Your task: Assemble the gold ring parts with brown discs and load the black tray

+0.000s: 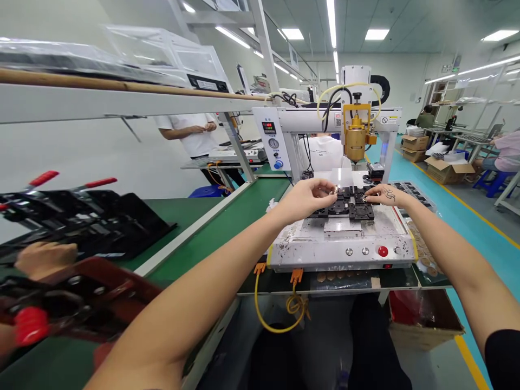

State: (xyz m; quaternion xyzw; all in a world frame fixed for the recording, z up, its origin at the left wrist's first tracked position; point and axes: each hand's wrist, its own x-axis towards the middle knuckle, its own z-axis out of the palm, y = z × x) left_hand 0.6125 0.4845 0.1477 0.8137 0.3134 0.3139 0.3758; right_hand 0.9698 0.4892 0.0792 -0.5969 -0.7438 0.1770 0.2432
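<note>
My left hand (311, 199) is closed in a pinch on a small shiny copper-coloured piece (334, 190), just above the left side of a black fixture (344, 207). Over the fixture's right side, my right hand (384, 195) has its fingertips pressed together at the black parts; what they hold, if anything, is too small to make out. The fixture, with several round recesses, lies on the white bed of a benchtop dispensing machine (300, 241). Behind it hangs the machine's gold-coloured head (356, 142), its nozzle pointing down.
Buttons and a red stop knob (382, 251) line the machine's front. At right are a tray of black parts (412, 195) and bagged round pieces (424, 257). Another person's hand (46, 259) is among red-handled clamps at left. An open carton (424, 322) stands below.
</note>
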